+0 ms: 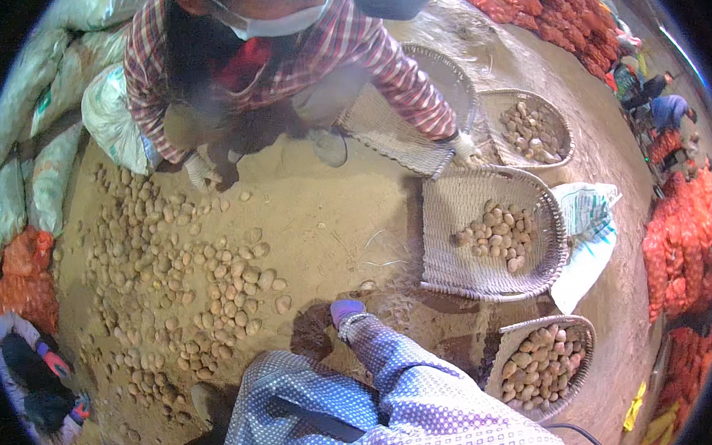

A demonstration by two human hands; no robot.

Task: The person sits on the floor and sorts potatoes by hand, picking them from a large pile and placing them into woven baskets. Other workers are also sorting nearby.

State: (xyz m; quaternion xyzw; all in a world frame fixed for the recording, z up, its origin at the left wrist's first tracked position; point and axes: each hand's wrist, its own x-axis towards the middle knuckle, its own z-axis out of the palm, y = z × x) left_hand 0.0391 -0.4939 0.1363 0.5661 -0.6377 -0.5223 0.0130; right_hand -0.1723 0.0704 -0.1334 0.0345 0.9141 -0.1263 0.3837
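My right hand [345, 309], in a purple glove, is above the dirt floor between the potato pile and the baskets. Its fingers are bunched and largely hidden, so whether it holds something cannot be told. A single potato [367, 285] lies just beyond it. To its left spreads a loose pile of potatoes [231, 285]. A woven scoop basket [449, 241] on the right has a cluster of potatoes [503, 232] in it. Nearer me, a second scoop basket [589, 355] is well filled with potatoes [542, 367]. My left hand is out of view.
Opposite me crouches a co-worker [298, 73] in white gloves, one hand by the pile, one by the baskets. Another person [41, 376] works at far left. White sacks [50, 119] and red net sacks [678, 245] line the sides; a white bag [588, 226] lies behind the middle basket.
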